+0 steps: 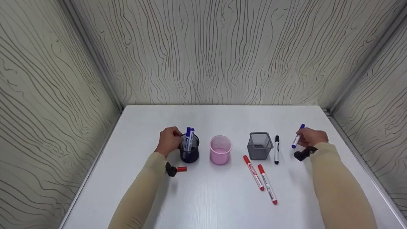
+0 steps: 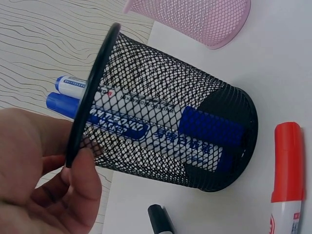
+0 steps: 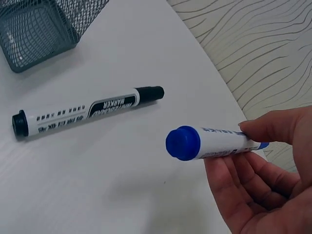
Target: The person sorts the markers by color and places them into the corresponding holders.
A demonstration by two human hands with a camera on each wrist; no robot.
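My left hand (image 1: 169, 140) pinches the rim of a round black mesh pen cup (image 2: 161, 63) between thumb and fingers. Two blue-and-white markers (image 1: 189, 140) stand in that cup, leaning on its side. On the right, my right hand (image 1: 313, 136) holds another blue marker (image 3: 219, 142) above the table, thumb on top and fingers beneath. A black marker (image 3: 87, 111) lies on the table to the left of the right hand. Beyond it stands a square grey mesh cup (image 1: 259, 149). Part of the left fingers is hidden behind the black cup's rim.
A pink mesh cup (image 1: 220, 152) stands between the black and grey cups. Two red markers (image 1: 254, 173) lie in front of the grey cup. A red cap end (image 1: 182, 169) shows beside the left wrist. Wood-patterned walls (image 1: 206, 54) enclose the white table (image 1: 203, 197).
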